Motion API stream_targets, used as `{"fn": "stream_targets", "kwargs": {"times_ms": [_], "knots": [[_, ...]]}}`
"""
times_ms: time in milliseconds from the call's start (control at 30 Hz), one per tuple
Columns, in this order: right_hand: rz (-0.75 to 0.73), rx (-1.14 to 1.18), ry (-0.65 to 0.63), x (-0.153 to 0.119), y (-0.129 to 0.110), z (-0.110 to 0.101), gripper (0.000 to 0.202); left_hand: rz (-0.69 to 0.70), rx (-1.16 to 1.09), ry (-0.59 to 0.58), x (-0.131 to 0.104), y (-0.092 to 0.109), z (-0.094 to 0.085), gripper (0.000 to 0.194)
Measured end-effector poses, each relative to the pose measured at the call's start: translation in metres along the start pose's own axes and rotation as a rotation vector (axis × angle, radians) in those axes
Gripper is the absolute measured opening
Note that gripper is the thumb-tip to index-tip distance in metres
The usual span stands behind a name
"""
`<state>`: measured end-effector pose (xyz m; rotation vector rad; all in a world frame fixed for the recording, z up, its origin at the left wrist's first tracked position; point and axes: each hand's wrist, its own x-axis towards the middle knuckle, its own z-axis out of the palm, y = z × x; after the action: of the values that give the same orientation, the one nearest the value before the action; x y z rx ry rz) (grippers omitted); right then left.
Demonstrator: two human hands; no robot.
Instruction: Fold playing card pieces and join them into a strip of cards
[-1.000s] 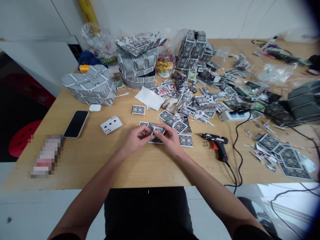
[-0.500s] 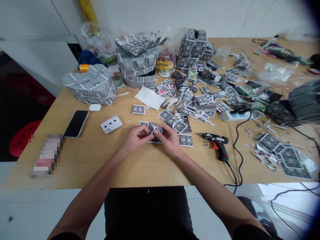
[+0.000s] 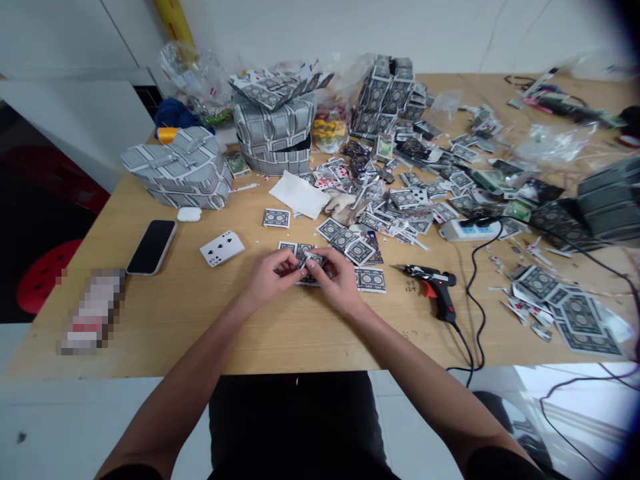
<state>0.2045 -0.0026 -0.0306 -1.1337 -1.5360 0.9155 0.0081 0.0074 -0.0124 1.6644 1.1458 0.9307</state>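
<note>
At the table's front middle, my left hand (image 3: 270, 277) and my right hand (image 3: 337, 277) meet with fingertips pinched on a small playing card (image 3: 314, 257). Fingers partly hide it, so its fold or shape is hard to make out. Beneath and beside the hands lie dark-backed cards (image 3: 287, 247), with a joined strip of cards (image 3: 371, 280) right of my right hand. Other cards (image 3: 344, 239) sit just behind. A face-up stack of spade cards (image 3: 223, 249) rests to the left, and a lone card pile (image 3: 277, 218) farther back.
A black glue gun (image 3: 434, 283) with its cord lies at right, near a white power strip (image 3: 470, 230). Card scraps (image 3: 410, 199) spread behind. Woven card baskets (image 3: 275, 127) stand at the back; a phone (image 3: 153, 247) and white earbud case (image 3: 189, 214) are left.
Both hands stay in nearly the same place, still pinching the card, with only slight finger movement. The whole view has shifted very slightly.
</note>
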Motion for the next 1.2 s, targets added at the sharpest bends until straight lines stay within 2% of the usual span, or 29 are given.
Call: {"fn": "stream_targets", "kwargs": {"times_ms": [800,1200], "knots": [[0.022,0.067,-0.016,0.0014,-0.0026,0.0005,0.024,0.089,0.034,0.013,0.0002,0.0007,0.0012,0.020],[0.119,0.143,0.017,0.0027,0.0045,0.0027,0.029,0.197,0.117,0.025,0.0000,-0.0021,0.0009,0.009]]}}
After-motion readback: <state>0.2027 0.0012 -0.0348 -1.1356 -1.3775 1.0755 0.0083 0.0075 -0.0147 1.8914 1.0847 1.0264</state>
